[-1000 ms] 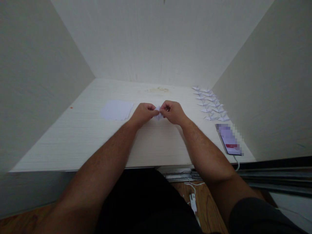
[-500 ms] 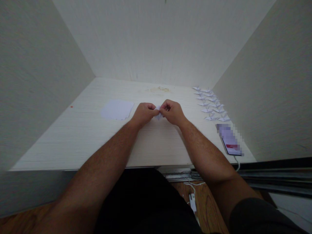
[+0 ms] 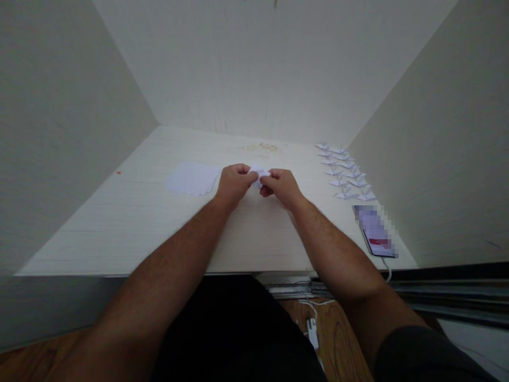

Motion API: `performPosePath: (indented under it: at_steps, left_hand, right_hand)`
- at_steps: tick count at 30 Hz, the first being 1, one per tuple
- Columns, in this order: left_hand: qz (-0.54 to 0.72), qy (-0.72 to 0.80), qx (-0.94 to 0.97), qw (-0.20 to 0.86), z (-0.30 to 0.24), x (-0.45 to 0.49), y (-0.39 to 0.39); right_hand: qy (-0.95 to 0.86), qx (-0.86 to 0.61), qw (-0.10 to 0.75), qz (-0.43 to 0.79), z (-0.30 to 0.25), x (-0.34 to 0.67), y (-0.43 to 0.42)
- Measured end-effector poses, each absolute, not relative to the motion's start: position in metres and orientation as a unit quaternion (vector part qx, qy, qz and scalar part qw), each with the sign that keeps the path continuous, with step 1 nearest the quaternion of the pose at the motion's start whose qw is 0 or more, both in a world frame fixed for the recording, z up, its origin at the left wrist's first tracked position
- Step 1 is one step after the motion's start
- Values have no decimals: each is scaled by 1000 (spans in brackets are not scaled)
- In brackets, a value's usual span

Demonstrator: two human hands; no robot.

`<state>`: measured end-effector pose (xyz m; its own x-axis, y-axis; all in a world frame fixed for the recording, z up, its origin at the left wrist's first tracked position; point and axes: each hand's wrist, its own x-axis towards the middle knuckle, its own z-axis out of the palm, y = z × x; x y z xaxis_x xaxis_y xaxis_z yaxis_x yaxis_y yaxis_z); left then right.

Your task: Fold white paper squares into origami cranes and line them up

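A small folded piece of white paper (image 3: 259, 171) is held between my two hands over the middle of the table. My left hand (image 3: 237, 183) pinches its left side, thumb on top. On its right side the thumb and fingers of my right hand (image 3: 281, 185) grip it. Parts of the paper are hidden behind the fingers, and its exact fold is too small to tell. To the left of my left hand lies a stack of white paper sheets (image 3: 192, 178). Several folded white paper cranes (image 3: 338, 171) stand in two rows at the right.
A phone (image 3: 374, 231) with a white cable (image 3: 387, 269) lies near the right front edge of the white table (image 3: 131, 233). Walls rise at the left, back and right. Below, a white power strip (image 3: 312, 333) rests on the wooden floor.
The folded paper has been turned and shows a broader face above my thumbs. My right hand has lowered slightly and its fingers have shifted under the paper. The view has moved a little.
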<state>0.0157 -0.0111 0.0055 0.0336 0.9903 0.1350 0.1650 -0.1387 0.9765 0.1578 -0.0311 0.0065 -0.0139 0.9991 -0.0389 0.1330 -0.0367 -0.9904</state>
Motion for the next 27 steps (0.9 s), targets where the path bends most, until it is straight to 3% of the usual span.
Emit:
performPosePath:
  at_steps: [27]
  left_hand:
    - [463,491,578,459,7,16,-12]
  right_hand:
    - [-566,-541,446,433,4,160,-31]
